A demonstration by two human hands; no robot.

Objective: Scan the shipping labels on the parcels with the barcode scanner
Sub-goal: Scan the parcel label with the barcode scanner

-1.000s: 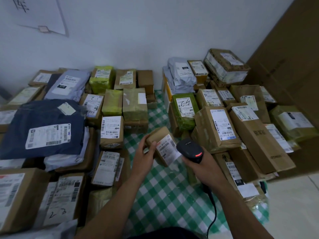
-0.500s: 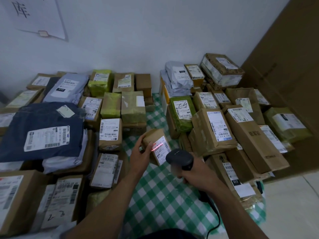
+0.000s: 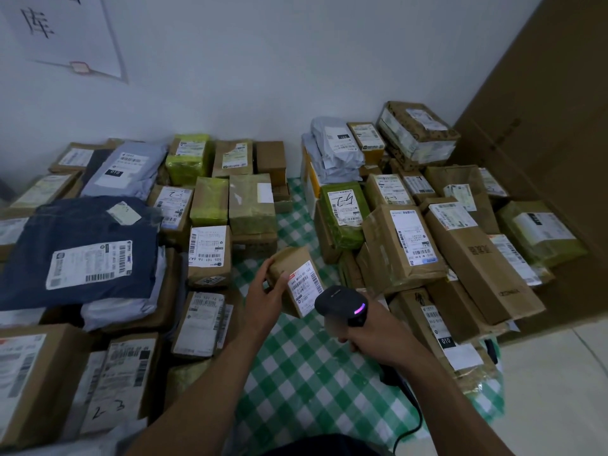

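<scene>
Over green-checked cloth (image 3: 306, 373) between parcel piles (image 3: 207, 248): gripping small brown parcel (image 3: 289, 261) in left hand (image 3: 266, 297), label (image 3: 304, 286) toward scanner (image 3: 342, 302) clenched in right hand (image 3: 378, 330). Red beam gone from label, indicator (image 3: 360, 309) now purple. Likely read; on to next parcel.

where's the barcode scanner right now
Head view, lower centre: the barcode scanner is gripped in the right hand, just right of the small brown parcel the left hand holds, over the green checked cloth.
</scene>
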